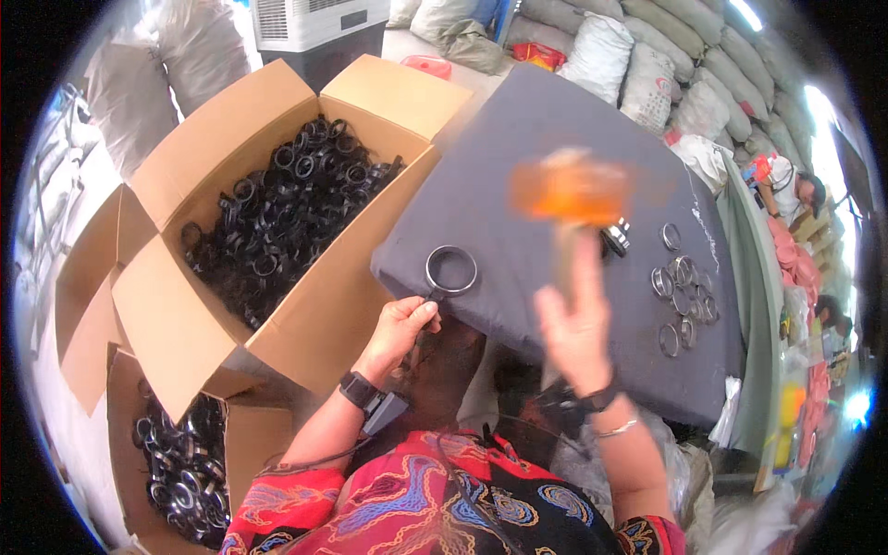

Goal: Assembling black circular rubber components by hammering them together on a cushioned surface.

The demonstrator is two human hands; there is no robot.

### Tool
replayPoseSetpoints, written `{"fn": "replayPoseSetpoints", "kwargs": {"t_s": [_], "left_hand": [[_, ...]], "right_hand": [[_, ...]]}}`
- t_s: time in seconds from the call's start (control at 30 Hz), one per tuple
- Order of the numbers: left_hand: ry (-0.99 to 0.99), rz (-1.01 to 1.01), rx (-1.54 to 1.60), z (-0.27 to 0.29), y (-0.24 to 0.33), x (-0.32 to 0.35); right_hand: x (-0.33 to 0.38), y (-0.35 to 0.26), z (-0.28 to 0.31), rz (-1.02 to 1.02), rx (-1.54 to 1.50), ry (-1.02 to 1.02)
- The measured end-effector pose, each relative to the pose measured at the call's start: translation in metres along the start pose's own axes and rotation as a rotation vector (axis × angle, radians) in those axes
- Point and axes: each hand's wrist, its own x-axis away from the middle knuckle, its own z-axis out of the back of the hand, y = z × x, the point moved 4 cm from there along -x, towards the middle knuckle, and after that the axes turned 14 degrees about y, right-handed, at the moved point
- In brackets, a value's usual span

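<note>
- Metal ring [451,270] lying flat near the front edge of the dark grey surface [536,139], with the left hand [400,326] just below it at that edge.
- Hard to tell whether the left fingers [427,313] really touch the ring or only the edge beside it; fingers curled narrow, thumb side toward the ring.
- Left forearm coming up from the lower edge, wrist bent slightly, black wrist device [359,389] strapped on it.
- Right hand [575,319] raised and blurred by motion, so the exact finger spread cannot be read; seems closed around a pale handle.
- Orange-headed mallet [572,190] above that hand, strongly smeared; head shape not clear, handle partly hidden by the fingers.
- Right wrist with a dark band and a thin bracelet, forearm rising from the lower edge.
- Small cluster of finished metal rings [683,294] to the right on the surface, well apart from the single ring.
- Small dark-and-silver part [615,237] just beside the mallet handle, too small to identify.
- Large open cardboard box [277,199] left of the surface, full of black rings; second box [180,453] lower left, cut off by the rim.
- Stacked sacks [666,65] behind, bent by the lens.
</note>
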Motion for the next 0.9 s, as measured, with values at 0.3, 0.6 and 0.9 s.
{"fn": "replayPoseSetpoints", "kwargs": {"t_s": [0.3,0.6,0.9], "left_hand": [[0.051,0.013,-0.008,0.006,-0.009,0.0],[0.028,-0.001,0.025,0.004,-0.007,-0.005],[0.031,-0.047,-0.135,0.002,0.005,0.0]], "right_hand": [[0.021,-0.003,0.018,-0.327,-0.218,-0.028],[0.066,0.006,-0.009,0.218,0.32,-0.482],[0.027,-0.002,-0.062,0.297,0.449,-0.591]]}}
